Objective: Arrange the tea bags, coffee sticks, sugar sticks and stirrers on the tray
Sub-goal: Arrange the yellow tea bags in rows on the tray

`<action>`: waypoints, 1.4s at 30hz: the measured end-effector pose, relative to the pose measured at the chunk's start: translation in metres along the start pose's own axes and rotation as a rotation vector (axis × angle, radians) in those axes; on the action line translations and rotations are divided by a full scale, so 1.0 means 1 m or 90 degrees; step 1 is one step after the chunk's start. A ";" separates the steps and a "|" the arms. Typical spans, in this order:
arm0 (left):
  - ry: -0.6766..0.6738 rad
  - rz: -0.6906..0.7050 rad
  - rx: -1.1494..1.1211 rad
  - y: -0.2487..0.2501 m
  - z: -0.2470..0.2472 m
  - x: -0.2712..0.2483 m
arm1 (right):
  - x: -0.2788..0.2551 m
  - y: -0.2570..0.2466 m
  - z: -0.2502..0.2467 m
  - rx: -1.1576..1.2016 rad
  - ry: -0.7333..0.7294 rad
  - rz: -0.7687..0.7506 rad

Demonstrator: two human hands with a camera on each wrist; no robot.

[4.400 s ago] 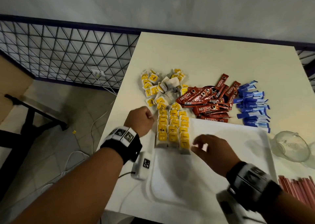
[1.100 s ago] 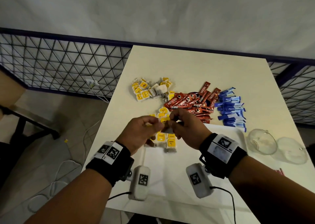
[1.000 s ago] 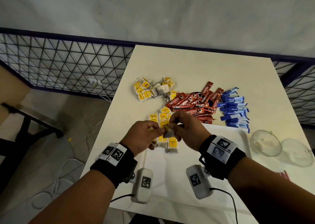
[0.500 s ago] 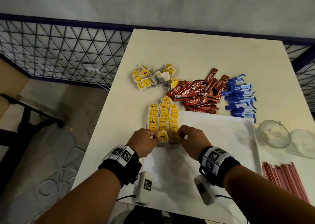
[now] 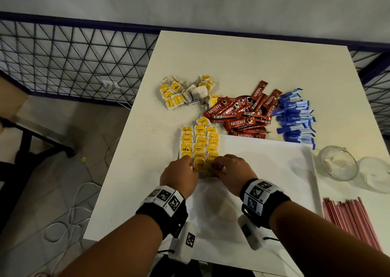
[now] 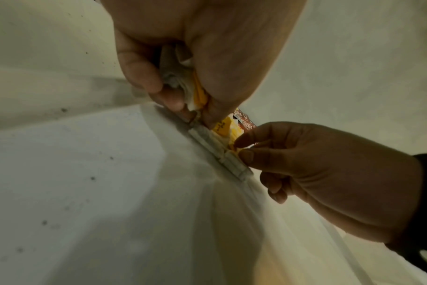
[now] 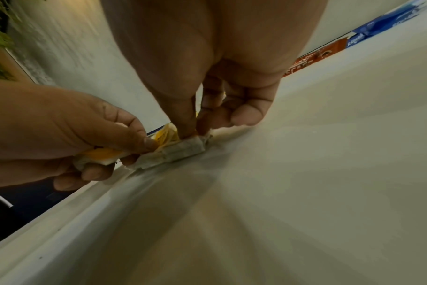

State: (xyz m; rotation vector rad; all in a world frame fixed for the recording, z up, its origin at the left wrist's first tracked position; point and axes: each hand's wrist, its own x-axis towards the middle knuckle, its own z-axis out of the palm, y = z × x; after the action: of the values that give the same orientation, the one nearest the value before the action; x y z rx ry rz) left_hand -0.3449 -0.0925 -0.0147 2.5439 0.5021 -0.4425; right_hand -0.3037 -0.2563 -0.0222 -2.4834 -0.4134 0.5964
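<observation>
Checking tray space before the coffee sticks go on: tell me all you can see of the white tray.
The white tray is flat, rectangular, plastic-looking with a low raised rim, lying on the table nearest the person. Three rows of yellow tea bags cover its far-left corner; the rest looks bare. The left hand and right hand work at the rows' near end.

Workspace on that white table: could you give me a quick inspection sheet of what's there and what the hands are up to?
Surface: white table, with a white tray at its near side.
Job's things: tea bag rows at the tray's left edge; loose tea bags, coffee sticks and sugar sticks beyond the tray; stirrers at right.
Clutter: two glass vessels right of the tray.
Hands: left hand holds spare tea bags; right hand pinches one at the rows' near end.
Cables: white cords on the floor.
Surroundings: dark mesh fence, pale wall.
</observation>
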 end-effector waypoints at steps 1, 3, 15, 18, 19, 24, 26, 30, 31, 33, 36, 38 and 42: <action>0.001 -0.004 -0.003 0.001 0.000 -0.001 | 0.000 0.000 0.000 -0.001 0.000 -0.001; -0.005 -0.009 -0.014 0.002 -0.001 -0.002 | 0.000 -0.001 0.000 -0.004 -0.006 0.000; -0.286 -0.285 -1.042 -0.004 -0.051 -0.012 | -0.002 -0.049 -0.033 0.078 0.085 -0.246; -0.315 -0.283 -1.075 -0.001 -0.054 -0.011 | -0.002 -0.064 -0.036 0.053 0.043 -0.320; -0.320 -0.279 -1.076 0.001 -0.055 -0.011 | -0.002 -0.068 -0.035 0.044 0.028 -0.324; -0.308 -0.265 -1.014 0.003 -0.057 -0.008 | 0.001 -0.085 -0.036 -0.004 -0.001 -0.305; -0.300 -0.263 -0.993 0.004 -0.060 -0.008 | 0.001 -0.088 -0.037 -0.011 -0.003 -0.324; -0.298 -0.261 -0.980 0.007 -0.066 -0.007 | 0.002 -0.090 -0.040 -0.027 -0.014 -0.337; -0.299 -0.265 -0.989 0.007 -0.068 -0.007 | 0.003 -0.090 -0.040 -0.026 -0.009 -0.334; -0.296 -0.279 -1.014 0.008 -0.069 -0.006 | 0.003 -0.091 -0.042 -0.024 0.011 -0.319; -0.283 -0.287 -1.048 0.009 -0.068 -0.004 | 0.002 -0.092 -0.040 -0.032 0.059 -0.334; -0.280 -0.282 -1.075 0.010 -0.068 -0.003 | 0.002 -0.092 -0.038 -0.038 0.093 -0.367; -0.282 -0.266 -1.119 0.010 -0.065 -0.001 | 0.001 -0.091 -0.037 -0.020 0.123 -0.414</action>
State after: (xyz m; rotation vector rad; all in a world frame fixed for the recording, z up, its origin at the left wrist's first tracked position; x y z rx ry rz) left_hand -0.3280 -0.0660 0.0437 0.6362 0.7415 -0.3801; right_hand -0.2991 -0.1987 0.0572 -2.2150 -1.0912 0.0833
